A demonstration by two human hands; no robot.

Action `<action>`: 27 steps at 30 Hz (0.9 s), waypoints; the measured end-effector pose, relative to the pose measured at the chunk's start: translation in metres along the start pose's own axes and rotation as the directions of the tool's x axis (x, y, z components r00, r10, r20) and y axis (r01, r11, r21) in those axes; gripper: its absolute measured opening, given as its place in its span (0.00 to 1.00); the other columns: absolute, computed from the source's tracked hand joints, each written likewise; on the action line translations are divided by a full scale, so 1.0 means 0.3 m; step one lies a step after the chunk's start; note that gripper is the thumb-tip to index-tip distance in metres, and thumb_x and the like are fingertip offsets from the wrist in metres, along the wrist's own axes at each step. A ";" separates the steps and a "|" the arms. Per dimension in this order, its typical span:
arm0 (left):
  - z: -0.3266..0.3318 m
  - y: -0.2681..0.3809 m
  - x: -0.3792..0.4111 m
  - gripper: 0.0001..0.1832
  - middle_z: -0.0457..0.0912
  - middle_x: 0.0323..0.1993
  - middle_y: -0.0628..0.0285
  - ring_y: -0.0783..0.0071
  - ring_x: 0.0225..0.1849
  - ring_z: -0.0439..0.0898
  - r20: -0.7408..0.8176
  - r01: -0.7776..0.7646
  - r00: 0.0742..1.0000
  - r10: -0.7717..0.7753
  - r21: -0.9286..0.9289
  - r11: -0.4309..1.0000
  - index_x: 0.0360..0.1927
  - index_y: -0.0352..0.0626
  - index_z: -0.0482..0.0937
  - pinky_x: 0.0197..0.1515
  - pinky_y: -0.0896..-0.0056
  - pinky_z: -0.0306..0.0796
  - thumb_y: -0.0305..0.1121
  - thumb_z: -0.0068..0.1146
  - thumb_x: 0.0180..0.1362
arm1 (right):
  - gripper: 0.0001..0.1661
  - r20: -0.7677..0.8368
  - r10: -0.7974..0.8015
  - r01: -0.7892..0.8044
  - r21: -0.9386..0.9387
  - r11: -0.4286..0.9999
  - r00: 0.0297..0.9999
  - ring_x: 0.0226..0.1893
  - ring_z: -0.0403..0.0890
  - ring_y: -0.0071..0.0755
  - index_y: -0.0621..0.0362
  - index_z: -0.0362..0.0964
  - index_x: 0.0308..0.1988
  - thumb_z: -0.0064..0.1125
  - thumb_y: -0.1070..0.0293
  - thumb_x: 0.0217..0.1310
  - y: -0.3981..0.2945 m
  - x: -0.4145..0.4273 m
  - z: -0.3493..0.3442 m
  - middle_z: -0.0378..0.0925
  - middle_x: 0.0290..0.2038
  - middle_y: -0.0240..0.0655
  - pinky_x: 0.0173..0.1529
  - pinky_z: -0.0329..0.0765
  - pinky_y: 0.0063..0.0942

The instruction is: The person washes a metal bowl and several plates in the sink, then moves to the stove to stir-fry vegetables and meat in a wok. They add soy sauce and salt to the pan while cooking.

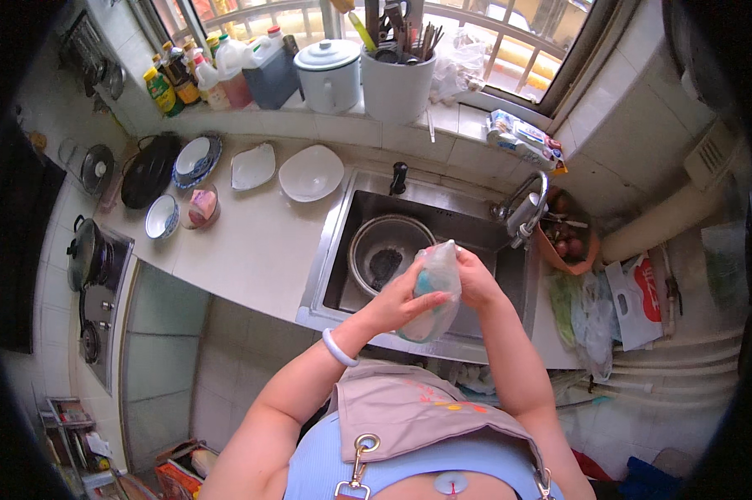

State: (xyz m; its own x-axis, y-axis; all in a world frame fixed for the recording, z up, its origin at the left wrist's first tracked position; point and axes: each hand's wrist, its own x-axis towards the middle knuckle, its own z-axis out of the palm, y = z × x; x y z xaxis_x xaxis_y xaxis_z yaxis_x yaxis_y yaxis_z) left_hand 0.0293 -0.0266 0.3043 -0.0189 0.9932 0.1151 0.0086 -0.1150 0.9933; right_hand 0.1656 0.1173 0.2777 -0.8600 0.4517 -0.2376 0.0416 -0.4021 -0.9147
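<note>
Both of my hands are around a translucent plastic bag [441, 275], held over the front of the sink [316, 306]. My left hand [404, 300] grips the bag's side, thumb across its front. At the bag's narrow top, my right hand [472, 275] has hold of the plastic, its fingers partly hidden. Something white and teal shows dimly through the bag; what it is I cannot tell. Beyond my left hand a round metal basin [366, 240] stands in the sink. Dark bits [386, 265] lie in a small heap on the basin's bottom.
A curved faucet [529, 206] rises at the sink's right, beside an orange container [579, 262] of round dark produce. White bowls [311, 173] and a glass bowl with raw meat [202, 206] stand on the left counter. Bottles [232, 62] and a utensil pot [397, 87] line the windowsill.
</note>
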 end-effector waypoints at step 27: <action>0.339 -0.214 -0.238 0.28 0.71 0.50 0.45 0.41 0.50 0.70 -0.332 -0.061 0.821 0.464 0.757 0.650 0.55 0.44 0.65 0.52 0.49 0.65 0.28 0.62 0.49 | 0.15 -0.031 0.295 -0.268 0.341 0.901 0.955 0.40 0.82 0.33 0.61 0.69 0.47 0.43 0.62 0.71 0.356 -0.444 0.084 0.78 0.41 0.39 0.46 0.81 0.34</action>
State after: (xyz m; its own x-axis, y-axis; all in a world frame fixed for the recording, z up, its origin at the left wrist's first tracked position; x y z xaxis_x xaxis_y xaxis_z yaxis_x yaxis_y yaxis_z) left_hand 0.1318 -0.0881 0.2318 -0.3437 0.7559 0.5572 0.7639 -0.1200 0.6340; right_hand 0.2719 -0.0058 0.2200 -0.7934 0.3370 -0.5068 0.0940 -0.7549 -0.6491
